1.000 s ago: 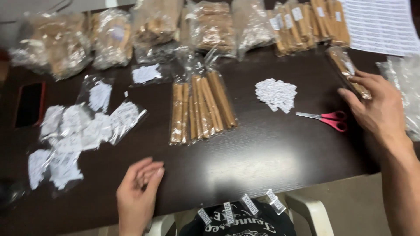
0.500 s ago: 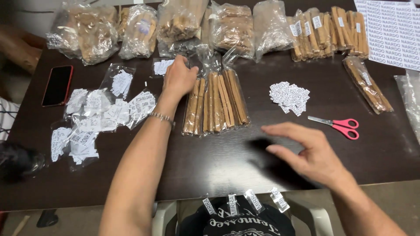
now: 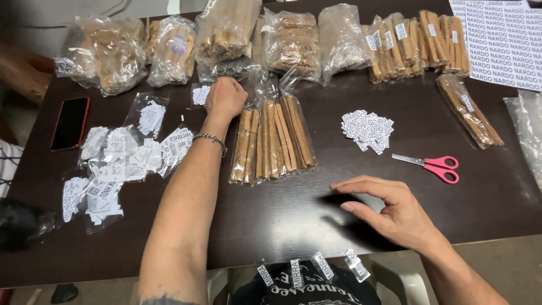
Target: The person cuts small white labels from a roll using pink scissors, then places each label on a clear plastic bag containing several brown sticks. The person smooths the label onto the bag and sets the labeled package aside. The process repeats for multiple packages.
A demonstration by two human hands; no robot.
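My left hand [image 3: 224, 97] reaches across the dark table [image 3: 293, 214] and is closed on the top of a clear bag at the row of narrow bagged wooden sticks [image 3: 274, 141]; which bag it grips is hard to tell. A bracelet [image 3: 212, 139] sits on that wrist. Over the table's near right part my right hand [image 3: 389, 212] hovers with fingers spread and nothing in it. Red-handled scissors [image 3: 435, 166] lie to its upper right, and a pile of small cut paper labels [image 3: 367, 130] lies beyond.
Several bags of wood pieces [image 3: 226, 34] line the far edge. Small bags of paper labels [image 3: 118, 164] and a red phone [image 3: 70, 121] lie at the left. Another stick bag [image 3: 468, 110] and a printed label sheet [image 3: 502, 39] are at the right. Label strips [image 3: 316, 268] hang on the near edge.
My left hand went from the near edge out to the tops of the stick bags and closed there. My right hand came back from the far right to hover over the near table.
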